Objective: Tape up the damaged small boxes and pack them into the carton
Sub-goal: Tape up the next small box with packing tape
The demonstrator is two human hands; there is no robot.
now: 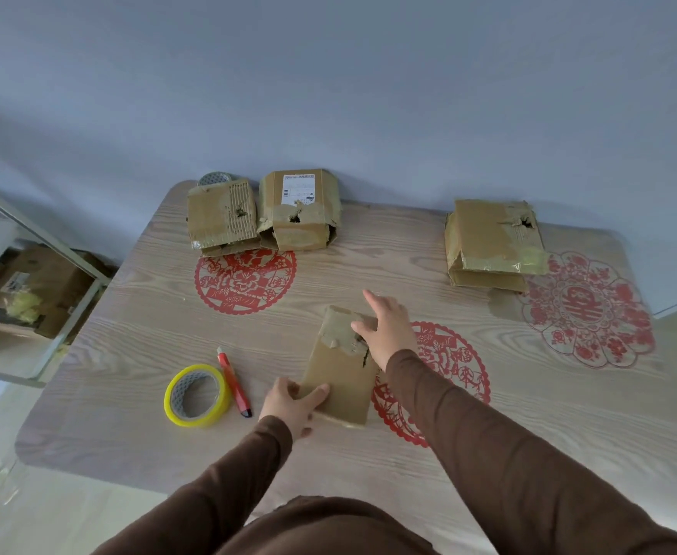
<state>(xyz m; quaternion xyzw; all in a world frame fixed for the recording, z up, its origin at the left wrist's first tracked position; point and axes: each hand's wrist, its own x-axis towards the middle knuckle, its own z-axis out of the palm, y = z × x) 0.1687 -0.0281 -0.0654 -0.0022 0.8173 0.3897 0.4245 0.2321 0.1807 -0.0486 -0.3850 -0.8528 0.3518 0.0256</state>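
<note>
Head view: left hand (288, 406) grips torn brown cardboard box (340, 374) mid-frame, right hand (384, 326) flat on it; yellow tape roll (196, 395) untouched, nothing packed.

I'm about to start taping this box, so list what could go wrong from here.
1. The box has a torn hole under the right hand; pressing there may widen it.
2. The tape roll and red cutter lie left of the left hand, which grips the box's near corner; letting go to reach them could let the box shift.
3. Old wrinkled tape may keep new tape from sticking.
</note>
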